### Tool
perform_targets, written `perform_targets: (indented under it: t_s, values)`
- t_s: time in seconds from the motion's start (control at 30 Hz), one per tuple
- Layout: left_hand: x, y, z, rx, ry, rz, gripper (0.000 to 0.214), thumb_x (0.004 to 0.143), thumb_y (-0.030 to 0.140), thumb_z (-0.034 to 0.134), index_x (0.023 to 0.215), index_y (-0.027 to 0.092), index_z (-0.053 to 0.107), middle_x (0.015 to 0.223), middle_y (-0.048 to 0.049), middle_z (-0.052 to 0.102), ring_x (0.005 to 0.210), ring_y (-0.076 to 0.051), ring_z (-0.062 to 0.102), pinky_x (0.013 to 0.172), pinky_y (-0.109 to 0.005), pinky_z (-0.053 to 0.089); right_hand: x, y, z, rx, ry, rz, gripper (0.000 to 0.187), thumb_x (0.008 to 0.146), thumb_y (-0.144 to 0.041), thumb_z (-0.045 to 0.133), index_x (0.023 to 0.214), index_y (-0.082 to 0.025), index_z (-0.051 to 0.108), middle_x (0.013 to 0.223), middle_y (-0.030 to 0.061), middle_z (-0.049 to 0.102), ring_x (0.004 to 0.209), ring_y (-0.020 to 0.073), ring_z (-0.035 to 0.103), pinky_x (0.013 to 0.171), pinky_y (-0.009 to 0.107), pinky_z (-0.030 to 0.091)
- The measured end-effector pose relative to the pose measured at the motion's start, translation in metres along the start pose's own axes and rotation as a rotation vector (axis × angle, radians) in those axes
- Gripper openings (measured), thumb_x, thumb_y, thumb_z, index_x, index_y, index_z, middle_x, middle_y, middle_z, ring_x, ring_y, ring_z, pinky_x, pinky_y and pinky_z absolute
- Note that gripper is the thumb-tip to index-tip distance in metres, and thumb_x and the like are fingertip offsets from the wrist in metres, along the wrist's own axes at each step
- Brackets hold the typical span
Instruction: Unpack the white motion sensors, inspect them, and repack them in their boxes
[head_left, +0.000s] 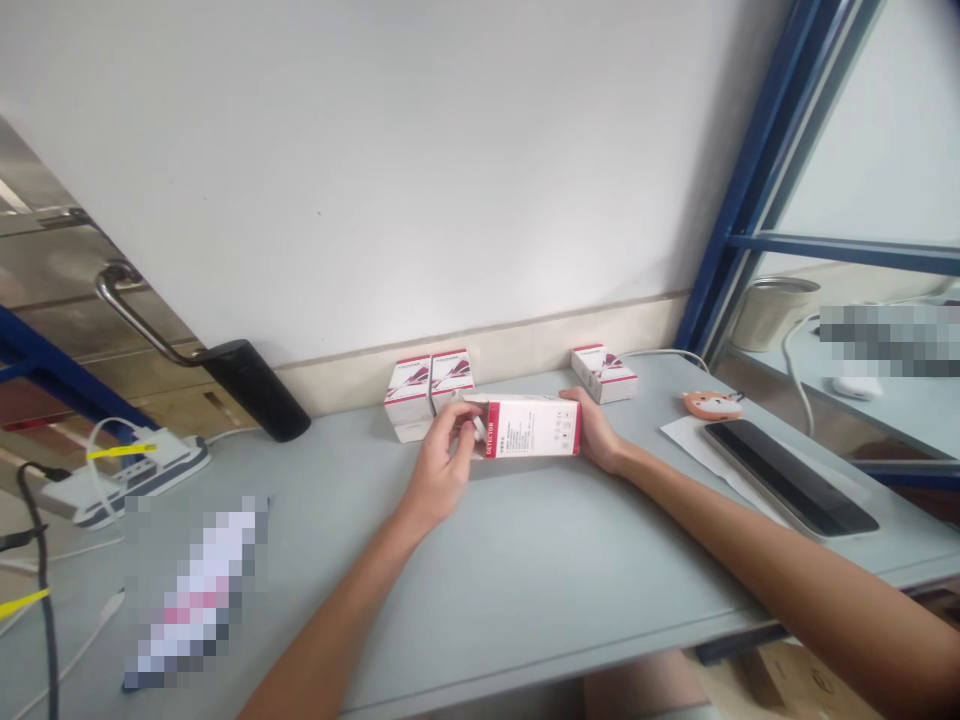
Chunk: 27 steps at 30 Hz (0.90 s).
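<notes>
A white and red cardboard box [534, 430] printed "DETECTOR" is held above the table, lying on its side. My right hand [598, 432] grips its right end, the fingers behind it. At the left end, which looks open, my left hand [441, 462] has its fingers bent and closed around a small white piece [478, 428]; whether this is a flap or something inside the box cannot be told. Behind my left hand, similar white and red boxes [409, 385] stand together against the wall. Another such box [604, 374] stands behind my right hand.
A phone [787, 475] rests on white paper [679, 432] at the right, near an orange animal-shaped item [712, 404]. To the left are a black cylinder [255, 390], a power strip [142, 475] with cables and a blurred packet [199, 595]. A blue frame [739, 200] rises at right.
</notes>
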<state>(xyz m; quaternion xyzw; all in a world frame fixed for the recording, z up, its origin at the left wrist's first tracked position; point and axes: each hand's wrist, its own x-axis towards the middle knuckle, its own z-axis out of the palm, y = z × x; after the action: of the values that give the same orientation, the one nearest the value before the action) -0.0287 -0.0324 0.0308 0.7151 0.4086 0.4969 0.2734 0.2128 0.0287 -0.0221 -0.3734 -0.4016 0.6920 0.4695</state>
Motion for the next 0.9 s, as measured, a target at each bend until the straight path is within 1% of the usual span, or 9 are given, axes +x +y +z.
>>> perform_targets:
  t_s: [0.13, 0.23, 0.33, 0.43, 0.5, 0.6, 0.67, 0.77, 0.9]
  values:
    - [0.000, 0.003, -0.003, 0.075, 0.028, 0.082, 0.021, 0.099, 0.018, 0.042, 0.100, 0.022, 0.062, 0.113, -0.0070, 0.062, 0.112, -0.022, 0.059, 0.097, -0.034, 0.045, -0.002, -0.003, 0.002, -0.005, 0.027, 0.006, 0.038, 0.085, -0.061, 0.054, 0.073, -0.024, 0.049, 0.066, 0.0019, 0.067, 0.069, 0.0229, 0.065, 0.057, 0.029, 0.041]
    - [-0.003, 0.005, -0.006, 0.063, -0.036, 0.107, 0.021, 0.098, 0.018, 0.042, 0.096, 0.022, 0.062, 0.114, -0.0064, 0.063, 0.111, -0.023, 0.059, 0.098, -0.034, 0.043, -0.003, -0.004, 0.004, 0.002, 0.042, -0.006, 0.040, 0.083, -0.062, 0.055, 0.071, -0.025, 0.046, 0.061, 0.0002, 0.061, 0.065, 0.0218, 0.062, 0.054, 0.028, 0.038]
    - [-0.005, 0.006, -0.009, 0.045, -0.104, 0.058, 0.019, 0.101, 0.027, 0.046, 0.103, 0.022, 0.063, 0.108, -0.0058, 0.066, 0.103, -0.023, 0.059, 0.094, -0.034, 0.043, -0.002, -0.004, 0.004, 0.004, 0.031, -0.013, 0.040, 0.083, -0.062, 0.055, 0.071, -0.025, 0.046, 0.059, -0.0005, 0.059, 0.065, 0.0223, 0.063, 0.055, 0.029, 0.039]
    - [-0.007, 0.007, -0.010, 0.001, -0.149, -0.007, 0.026, 0.101, 0.037, 0.050, 0.114, 0.021, 0.067, 0.115, -0.0076, 0.066, 0.109, -0.025, 0.059, 0.095, -0.035, 0.045, -0.001, 0.000, 0.000, -0.024, -0.006, -0.009, 0.040, 0.085, -0.062, 0.055, 0.073, -0.025, 0.049, 0.064, 0.0009, 0.065, 0.071, 0.0238, 0.065, 0.059, 0.030, 0.042]
    - [-0.006, 0.007, -0.010, -0.076, -0.165, -0.091, 0.032, 0.101, 0.042, 0.050, 0.114, 0.020, 0.070, 0.117, -0.0086, 0.065, 0.110, -0.026, 0.061, 0.092, -0.034, 0.048, 0.000, 0.003, -0.002, -0.054, -0.034, -0.022, 0.039, 0.087, -0.061, 0.055, 0.074, -0.024, 0.051, 0.070, 0.0014, 0.069, 0.077, 0.0243, 0.067, 0.065, 0.030, 0.045]
    - [-0.005, 0.007, -0.008, -0.172, -0.140, -0.200, 0.037, 0.100, 0.049, 0.054, 0.109, 0.019, 0.073, 0.115, -0.0084, 0.067, 0.106, -0.026, 0.064, 0.088, -0.033, 0.051, 0.000, 0.004, -0.004, -0.098, -0.063, -0.057, 0.039, 0.089, -0.059, 0.054, 0.074, -0.024, 0.054, 0.075, 0.0013, 0.072, 0.081, 0.0241, 0.068, 0.073, 0.031, 0.049]
    - [-0.005, 0.007, -0.006, -0.185, -0.121, -0.228, 0.038, 0.098, 0.052, 0.058, 0.109, 0.020, 0.073, 0.115, -0.0077, 0.070, 0.105, -0.026, 0.066, 0.087, -0.032, 0.052, 0.000, 0.004, -0.003, -0.112, -0.076, -0.074, 0.039, 0.091, -0.059, 0.052, 0.075, -0.023, 0.055, 0.076, 0.0015, 0.073, 0.081, 0.0240, 0.068, 0.074, 0.032, 0.050]
    - [-0.003, 0.009, -0.002, -0.169, -0.096, -0.239, 0.041, 0.098, 0.056, 0.057, 0.104, 0.020, 0.074, 0.109, -0.0069, 0.074, 0.102, -0.025, 0.067, 0.089, -0.032, 0.052, -0.001, 0.003, -0.001, -0.136, -0.060, -0.088, 0.041, 0.092, -0.060, 0.050, 0.074, -0.024, 0.056, 0.073, 0.0015, 0.071, 0.076, 0.0233, 0.067, 0.070, 0.032, 0.050]
    - [0.000, 0.008, 0.004, -0.199, -0.014, -0.306, 0.043, 0.094, 0.059, 0.061, 0.098, 0.019, 0.075, 0.099, -0.0067, 0.077, 0.094, -0.025, 0.069, 0.089, -0.033, 0.052, -0.005, 0.000, 0.003, -0.212, -0.045, -0.143, 0.042, 0.092, -0.062, 0.052, 0.074, -0.024, 0.056, 0.065, -0.0001, 0.065, 0.066, 0.0217, 0.062, 0.062, 0.031, 0.048]
